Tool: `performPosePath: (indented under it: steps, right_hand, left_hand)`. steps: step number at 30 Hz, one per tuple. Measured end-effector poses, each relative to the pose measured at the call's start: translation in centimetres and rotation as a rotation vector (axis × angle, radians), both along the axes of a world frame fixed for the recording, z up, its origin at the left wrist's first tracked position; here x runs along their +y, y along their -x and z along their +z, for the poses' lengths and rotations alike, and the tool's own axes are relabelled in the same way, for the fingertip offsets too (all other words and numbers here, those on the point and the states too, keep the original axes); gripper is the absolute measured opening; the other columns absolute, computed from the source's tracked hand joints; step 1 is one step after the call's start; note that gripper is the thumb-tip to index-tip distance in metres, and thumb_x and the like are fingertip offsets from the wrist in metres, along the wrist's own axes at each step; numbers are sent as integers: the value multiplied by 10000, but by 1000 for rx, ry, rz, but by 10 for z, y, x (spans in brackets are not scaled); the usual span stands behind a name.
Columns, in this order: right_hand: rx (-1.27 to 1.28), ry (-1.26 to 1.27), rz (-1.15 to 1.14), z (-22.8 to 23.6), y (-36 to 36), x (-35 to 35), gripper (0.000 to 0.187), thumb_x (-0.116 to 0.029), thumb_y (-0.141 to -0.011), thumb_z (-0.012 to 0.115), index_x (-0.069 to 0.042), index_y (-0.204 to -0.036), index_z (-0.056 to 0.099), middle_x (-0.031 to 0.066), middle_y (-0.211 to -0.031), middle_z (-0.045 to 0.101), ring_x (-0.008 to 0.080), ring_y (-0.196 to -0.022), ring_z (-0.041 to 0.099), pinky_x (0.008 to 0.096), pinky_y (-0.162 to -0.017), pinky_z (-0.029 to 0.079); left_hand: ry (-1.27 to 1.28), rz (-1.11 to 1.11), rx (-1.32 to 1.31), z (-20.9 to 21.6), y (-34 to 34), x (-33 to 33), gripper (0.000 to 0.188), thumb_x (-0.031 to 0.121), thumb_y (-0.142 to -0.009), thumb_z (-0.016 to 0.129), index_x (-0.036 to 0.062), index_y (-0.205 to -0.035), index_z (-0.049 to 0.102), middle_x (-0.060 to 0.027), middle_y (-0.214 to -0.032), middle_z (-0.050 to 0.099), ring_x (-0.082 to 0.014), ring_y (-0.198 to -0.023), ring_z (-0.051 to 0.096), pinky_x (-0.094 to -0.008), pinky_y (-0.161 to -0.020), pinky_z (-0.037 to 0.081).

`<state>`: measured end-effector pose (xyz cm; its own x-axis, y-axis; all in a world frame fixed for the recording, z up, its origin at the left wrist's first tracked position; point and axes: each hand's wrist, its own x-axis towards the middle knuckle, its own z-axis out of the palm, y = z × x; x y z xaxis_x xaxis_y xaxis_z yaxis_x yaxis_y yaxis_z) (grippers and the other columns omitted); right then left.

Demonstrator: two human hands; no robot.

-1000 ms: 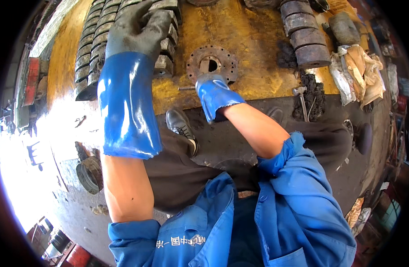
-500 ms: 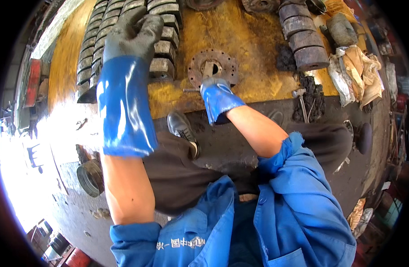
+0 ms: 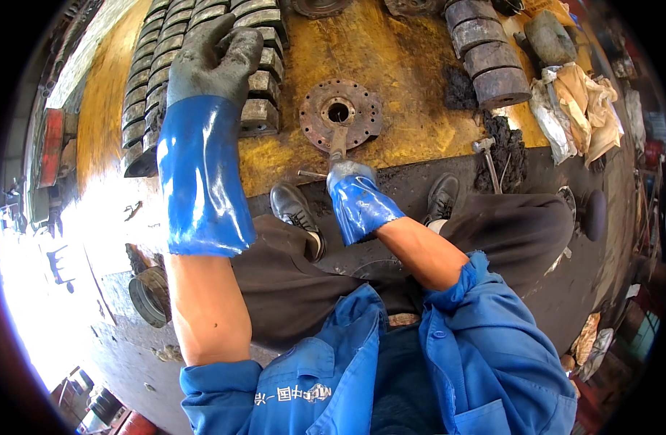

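Note:
My right hand (image 3: 347, 174), in a blue-cuffed grey glove, is closed around a flat-bladed scraper (image 3: 339, 141). Its blade lies over the near part of a round rusty flange (image 3: 315, 109) with a central hole and bolt holes around the rim. A thin metal rod (image 3: 313, 174) sticks out to the left beside that hand. My left hand (image 3: 211, 65), gloved the same way, is over rows of stacked curved metal pieces (image 3: 260, 116). Its thumb stands apart from the fingers, and nothing shows between them.
The flange lies on a yellow, stained board (image 3: 413, 109). Farther right stands a row of dark metal cylinders (image 3: 496, 69), with crumpled paper (image 3: 583, 109) beyond. A hammer (image 3: 489, 163) lies by dark debris near my right shoe (image 3: 443, 196). A metal ring (image 3: 150, 297) sits left of my forearm.
My right hand has drawn back toward me with the scraper, uncovering more of the flange and its hole. My left hand has stayed nearly in place.

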<state>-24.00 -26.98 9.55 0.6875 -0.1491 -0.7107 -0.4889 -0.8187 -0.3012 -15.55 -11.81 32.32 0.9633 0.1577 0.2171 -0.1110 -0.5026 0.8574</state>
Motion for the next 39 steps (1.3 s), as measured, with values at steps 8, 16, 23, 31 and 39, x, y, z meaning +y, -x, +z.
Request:
performPosePath:
  steps: [8,16,23,31,39]
  right_hand:
    - [-51,-46,-365,-13,-23,-14,558,-421,-1103,316,-75,-1101,753,181,-1081,755,372,-1065,716,455,-884,579]
    - [-82,167,356,11,-25,-28,332,-253,-1010,535,-79,-1229,714,164,-1115,759,296,-1045,738,418,-824,599]
    - [-17,107,1152,-50,-41,-76,320,-295,-1034,546,-74,-1206,701,106,-978,754,220,-901,727,343,-711,580]
    - [-453,-7,770,34,-34,-114,529,-458,-1093,368,-31,-1302,602,265,-1059,715,413,-1086,690,462,-906,551]
    - [-50,136,412,64,-86,-114,767,-687,-1043,281,-62,-1254,670,236,-1238,676,387,-1171,640,485,-1026,480]
  left_hand:
    - [10,-52,26,-2,1,-16,550,273,-941,744,-26,-1380,601,-200,-1208,718,-259,-1108,705,-347,-978,558]
    - [7,-102,-18,-16,-6,-16,542,267,-934,750,-28,-1367,611,-173,-1193,722,-245,-1116,696,-336,-983,550]
    - [-15,-117,-27,-10,-4,-8,548,285,-952,730,-33,-1378,599,-190,-1200,722,-245,-1091,708,-339,-962,567]
    - [7,-16,44,11,21,10,529,271,-966,719,-11,-1395,592,-164,-1205,727,-243,-1152,694,-334,-994,553]
    - [101,-105,2,-2,-3,1,392,218,-980,720,147,-1362,667,-138,-1288,711,-230,-1201,667,-342,-1057,537]
